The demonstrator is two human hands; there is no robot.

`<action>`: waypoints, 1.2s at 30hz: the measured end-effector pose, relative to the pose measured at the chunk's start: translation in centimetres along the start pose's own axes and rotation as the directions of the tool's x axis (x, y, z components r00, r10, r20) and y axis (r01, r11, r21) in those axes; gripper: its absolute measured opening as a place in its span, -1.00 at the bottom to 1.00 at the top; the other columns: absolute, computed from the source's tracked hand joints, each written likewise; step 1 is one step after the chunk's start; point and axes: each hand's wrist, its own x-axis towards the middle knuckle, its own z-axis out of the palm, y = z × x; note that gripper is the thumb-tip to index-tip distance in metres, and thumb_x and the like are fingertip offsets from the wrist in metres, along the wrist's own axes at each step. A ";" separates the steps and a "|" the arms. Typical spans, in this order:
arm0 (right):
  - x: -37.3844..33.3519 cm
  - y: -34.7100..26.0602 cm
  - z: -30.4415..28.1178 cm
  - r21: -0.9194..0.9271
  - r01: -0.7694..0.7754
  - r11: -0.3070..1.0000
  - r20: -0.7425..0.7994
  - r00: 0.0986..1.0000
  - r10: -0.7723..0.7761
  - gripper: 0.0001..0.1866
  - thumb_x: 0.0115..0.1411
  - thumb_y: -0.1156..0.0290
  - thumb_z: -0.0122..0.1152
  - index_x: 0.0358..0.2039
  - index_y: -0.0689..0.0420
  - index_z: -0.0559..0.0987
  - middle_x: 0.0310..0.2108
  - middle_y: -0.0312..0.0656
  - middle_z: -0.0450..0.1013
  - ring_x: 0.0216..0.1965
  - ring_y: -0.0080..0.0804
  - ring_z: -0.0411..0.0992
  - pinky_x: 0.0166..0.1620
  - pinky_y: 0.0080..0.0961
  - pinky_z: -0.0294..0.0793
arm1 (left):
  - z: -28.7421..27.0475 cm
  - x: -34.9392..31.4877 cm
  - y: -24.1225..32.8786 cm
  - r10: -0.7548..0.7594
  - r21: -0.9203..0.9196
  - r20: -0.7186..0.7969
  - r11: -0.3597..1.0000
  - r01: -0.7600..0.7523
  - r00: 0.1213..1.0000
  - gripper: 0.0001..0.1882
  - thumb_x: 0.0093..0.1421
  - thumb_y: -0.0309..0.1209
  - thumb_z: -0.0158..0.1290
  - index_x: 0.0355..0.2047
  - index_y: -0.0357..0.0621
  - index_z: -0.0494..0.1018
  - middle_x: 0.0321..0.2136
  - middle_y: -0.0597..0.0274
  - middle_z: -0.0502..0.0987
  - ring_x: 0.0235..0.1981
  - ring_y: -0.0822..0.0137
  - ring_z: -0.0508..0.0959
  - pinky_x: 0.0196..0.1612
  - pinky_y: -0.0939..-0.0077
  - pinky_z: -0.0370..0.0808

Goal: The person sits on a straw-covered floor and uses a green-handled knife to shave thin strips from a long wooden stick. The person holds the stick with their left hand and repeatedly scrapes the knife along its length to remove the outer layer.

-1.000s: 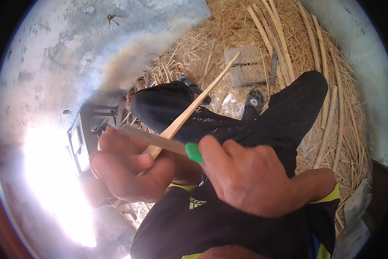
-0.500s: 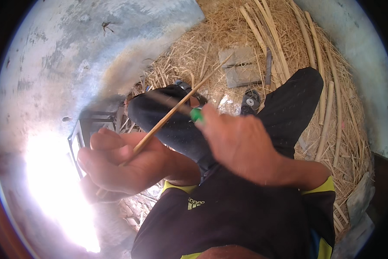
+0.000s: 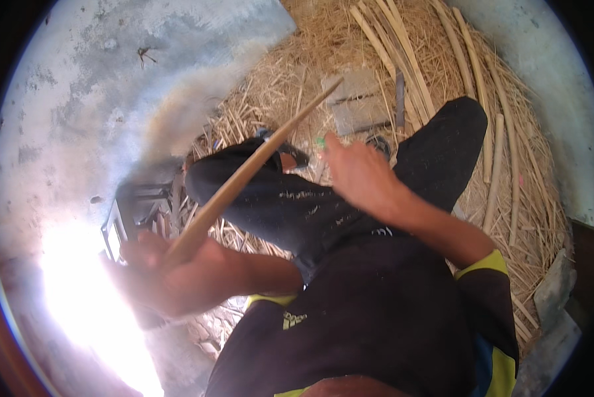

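Observation:
My left hand [image 3: 188, 278] is closed around the lower end of a long, tapering strip of light wood or bamboo [image 3: 241, 177]. The strip slants up and away over my left leg to a thin tip. Lower right of that tip is my right hand [image 3: 363, 175], apart from the strip, with its fingers curled round a knife. Only a bit of the green handle [image 3: 321, 141] shows past the fingers; I cannot make out the blade here.
Straw and shavings [image 3: 290, 73] cover the floor, with two grey bricks [image 3: 360, 116] beyond my feet. Long poles [image 3: 495, 165] lie at the right, split strips [image 3: 403, 59] farther off. A dark metal frame [image 3: 141, 198] stands left, near the pale wall [image 3: 98, 99] and a bright glare.
The right hand has drawn back from the strip, and the blurred blade that lay against it no longer shows. The left hand has dropped slightly, and the strip has turned, showing a broader side.

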 end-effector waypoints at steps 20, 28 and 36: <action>-3.2 -6.8 -4.2 0.230 0.243 0.942 0.152 0.947 -0.282 -0.81 0.23 0.32 -0.02 -0.37 0.19 0.33 -0.78 -0.06 0.33 -0.72 -0.06 0.40 -0.65 -0.19 0.37 | -1.3 0.5 -2.0 0.073 -0.241 0.109 0.969 -0.045 0.991 -0.64 -0.04 -0.64 0.09 -0.58 0.05 0.12 -0.84 0.50 -0.05 -0.80 0.59 0.07 -0.70 0.70 0.00; -2.3 -5.8 -2.4 0.058 0.238 0.970 -0.002 0.971 -0.238 -0.81 0.20 0.34 0.00 -0.42 0.20 0.33 -0.84 -0.12 0.29 -0.76 -0.13 0.38 -0.68 -0.24 0.34 | -1.3 0.6 -2.1 0.125 -0.267 0.191 0.961 -0.071 0.973 -0.65 -0.04 -0.64 0.07 -0.60 0.09 0.13 -0.86 0.49 -0.06 -0.81 0.60 0.00 -0.68 0.68 -0.15; -1.8 -4.5 -0.3 -0.112 0.276 0.954 -0.200 0.934 -0.294 -0.85 0.16 0.40 0.03 -0.43 0.19 0.31 -0.82 -0.11 0.32 -0.75 -0.13 0.39 -0.68 -0.23 0.33 | -2.0 1.5 -2.4 -0.023 -0.157 0.304 0.985 0.074 0.952 -0.68 0.01 -0.59 0.04 -0.65 -0.02 0.11 -0.86 0.46 -0.02 -0.83 0.57 0.21 -0.75 0.76 0.09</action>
